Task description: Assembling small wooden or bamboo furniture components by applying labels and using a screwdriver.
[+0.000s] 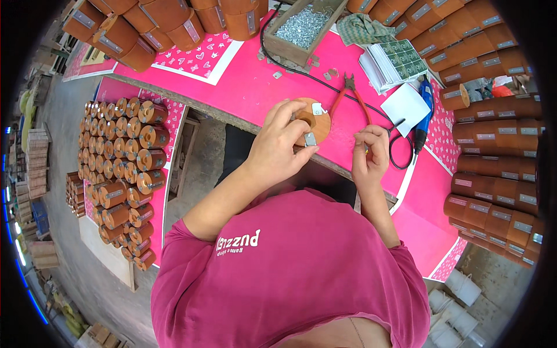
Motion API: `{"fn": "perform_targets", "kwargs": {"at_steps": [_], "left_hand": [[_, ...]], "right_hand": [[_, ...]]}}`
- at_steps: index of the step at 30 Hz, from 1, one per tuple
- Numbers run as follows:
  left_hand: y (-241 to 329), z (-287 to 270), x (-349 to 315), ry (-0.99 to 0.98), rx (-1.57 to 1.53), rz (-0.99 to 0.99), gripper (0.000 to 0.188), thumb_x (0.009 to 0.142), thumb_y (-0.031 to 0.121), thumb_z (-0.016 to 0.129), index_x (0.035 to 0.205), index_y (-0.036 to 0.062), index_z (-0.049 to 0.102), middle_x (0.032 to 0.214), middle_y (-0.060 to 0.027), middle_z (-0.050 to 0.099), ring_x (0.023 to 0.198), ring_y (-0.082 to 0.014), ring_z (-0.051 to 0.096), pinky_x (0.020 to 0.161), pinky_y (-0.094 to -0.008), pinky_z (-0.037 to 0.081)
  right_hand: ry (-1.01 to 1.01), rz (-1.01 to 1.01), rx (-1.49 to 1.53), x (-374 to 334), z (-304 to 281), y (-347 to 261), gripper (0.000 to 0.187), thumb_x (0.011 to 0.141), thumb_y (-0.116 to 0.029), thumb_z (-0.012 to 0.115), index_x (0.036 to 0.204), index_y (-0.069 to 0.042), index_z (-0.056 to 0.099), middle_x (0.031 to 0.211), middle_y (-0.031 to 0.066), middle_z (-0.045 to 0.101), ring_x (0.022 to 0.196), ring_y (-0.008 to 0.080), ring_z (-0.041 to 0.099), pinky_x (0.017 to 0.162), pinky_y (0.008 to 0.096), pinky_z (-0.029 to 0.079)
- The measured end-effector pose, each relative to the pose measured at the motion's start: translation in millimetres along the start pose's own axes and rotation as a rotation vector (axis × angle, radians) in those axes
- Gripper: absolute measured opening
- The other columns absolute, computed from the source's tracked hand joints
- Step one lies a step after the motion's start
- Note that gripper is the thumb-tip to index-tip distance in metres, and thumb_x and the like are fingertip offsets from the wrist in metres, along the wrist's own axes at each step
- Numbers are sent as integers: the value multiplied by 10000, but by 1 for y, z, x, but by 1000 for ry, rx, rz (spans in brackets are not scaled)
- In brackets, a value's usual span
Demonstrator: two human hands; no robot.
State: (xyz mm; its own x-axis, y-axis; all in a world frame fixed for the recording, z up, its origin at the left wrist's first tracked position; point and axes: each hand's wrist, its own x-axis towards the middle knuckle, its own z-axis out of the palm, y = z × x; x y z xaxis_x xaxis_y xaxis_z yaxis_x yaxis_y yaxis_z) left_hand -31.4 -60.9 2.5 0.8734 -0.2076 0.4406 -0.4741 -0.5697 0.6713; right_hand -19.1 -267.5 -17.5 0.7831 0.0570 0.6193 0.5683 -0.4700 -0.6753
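Note:
My left hand (277,142) is closed around a round wooden block (322,124) with a dark hole in its face, near the front edge of the pink table. A small metal plate (310,139) sits by my left thumb at the block's edge. A second pale metal piece (318,109) lies on its far side. To the right, my right hand (371,152) is raised over the table edge with fingertips pinched together. Whatever is between them is too small to make out. Red-handled cutting pliers (351,95) lie just beyond both hands.
A wooden tray of small screws (303,26) stands at the back, beside loose metal plates and a black cable. A blue electric screwdriver (424,116), white paper (406,109) and printed cards (397,61) lie right. Stacked wooden cylinders (493,136) line the right; more (130,136) fill a left table.

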Motion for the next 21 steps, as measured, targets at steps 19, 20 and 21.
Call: {"fn": "perform_targets", "kwargs": {"at_steps": [19,20,21], "left_hand": [[-1,0,0,-76,-66,48,257,702,58,695,917,-23,580,1196,-160,530,1125,-346,503,1059,-517,286],[-2,1,0,-76,-69,51,259,703,58,695,921,-23,580,1200,-162,529,1127,-346,501,1057,-516,289],[-2,1,0,-77,-74,56,259,703,58,695,921,-23,580,1200,-162,529,1127,-346,501,1057,-516,289]], "right_hand": [[-40,9,-15,-3,-1,4,175,728,139,568,839,5,589,851,119,541,764,213,545,662,288,434],[-38,9,-20,-3,0,5,175,728,139,568,839,5,589,851,119,541,764,213,545,662,288,434],[-37,20,-5,-5,1,6,172,729,135,571,840,4,589,850,120,541,764,213,544,663,287,432]]}}
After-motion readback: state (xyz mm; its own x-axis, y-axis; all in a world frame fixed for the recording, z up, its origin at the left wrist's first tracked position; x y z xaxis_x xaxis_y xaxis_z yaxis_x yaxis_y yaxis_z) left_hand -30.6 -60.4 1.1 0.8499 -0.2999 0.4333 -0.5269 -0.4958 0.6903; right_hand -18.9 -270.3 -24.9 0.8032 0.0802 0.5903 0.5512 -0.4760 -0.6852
